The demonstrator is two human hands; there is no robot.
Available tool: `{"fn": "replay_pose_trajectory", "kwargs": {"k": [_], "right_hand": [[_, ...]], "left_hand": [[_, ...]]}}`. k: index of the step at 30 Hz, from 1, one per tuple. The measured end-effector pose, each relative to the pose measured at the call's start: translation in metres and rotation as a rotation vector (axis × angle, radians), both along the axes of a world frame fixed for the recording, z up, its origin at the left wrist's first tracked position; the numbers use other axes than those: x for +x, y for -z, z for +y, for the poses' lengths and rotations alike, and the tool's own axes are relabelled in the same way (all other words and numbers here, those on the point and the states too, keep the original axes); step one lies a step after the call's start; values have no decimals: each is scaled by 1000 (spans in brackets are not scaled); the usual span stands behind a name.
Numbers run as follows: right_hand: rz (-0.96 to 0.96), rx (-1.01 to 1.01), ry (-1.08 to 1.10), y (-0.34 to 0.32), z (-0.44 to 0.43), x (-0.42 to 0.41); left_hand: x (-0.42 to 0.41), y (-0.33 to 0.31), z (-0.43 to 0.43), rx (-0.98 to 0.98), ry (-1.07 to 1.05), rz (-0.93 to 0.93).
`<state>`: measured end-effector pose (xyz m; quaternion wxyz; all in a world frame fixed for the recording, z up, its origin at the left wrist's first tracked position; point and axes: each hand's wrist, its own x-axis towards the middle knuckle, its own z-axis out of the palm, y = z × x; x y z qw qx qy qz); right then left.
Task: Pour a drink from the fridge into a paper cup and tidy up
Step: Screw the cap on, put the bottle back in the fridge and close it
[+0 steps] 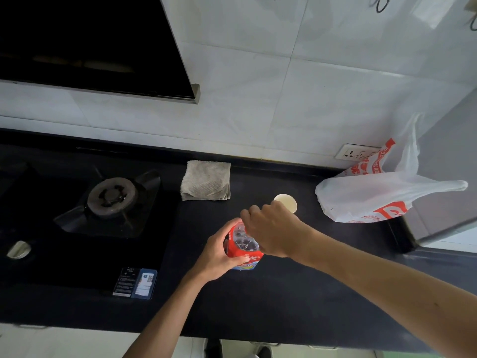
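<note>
A clear plastic drink bottle point(242, 245) with a red label stands upright on the black countertop point(284, 293). My left hand point(219, 257) wraps around its side. My right hand point(271, 228) is closed over the top of the bottle, and the cap is hidden under it. A white paper cup point(286, 201) stands just behind my right hand, its mouth facing up; whether it holds liquid I cannot tell.
A folded grey cloth point(206, 180) lies behind the bottle, to the left of the cup. A white and red plastic bag point(374, 192) sits at the right by a wall socket point(353, 152). The gas hob point(113, 197) fills the left under the range hood point(90, 47).
</note>
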<state>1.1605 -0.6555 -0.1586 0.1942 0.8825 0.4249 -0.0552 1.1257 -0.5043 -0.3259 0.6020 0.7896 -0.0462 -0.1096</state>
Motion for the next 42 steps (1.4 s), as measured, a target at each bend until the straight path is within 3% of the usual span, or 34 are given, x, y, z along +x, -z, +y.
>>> {"fn": "replay_pose_trajectory", "kwargs": {"k": [5,9,13,19,29,35,42], "right_hand": [[-52,-119,41,5,6,1],[-10,45,165,14,-2,7],[104,232,-72,16,-16,12],[164,136,-124,3,-22,15],[-101,311,11,41,-20,11],[147,350,-98,26,-30,13],[113,376,-24,31,-26,5]], "left_hand": [[2,0,2,37,23,-21],[2,0,3,51,24,-20],[2,0,3,47,24,-6],[1,3,3,41,13,4],[2,-2,5,32,27,-31],[3,-1,5,24,36,-28],[3,-6,6,49,37,-57]]}}
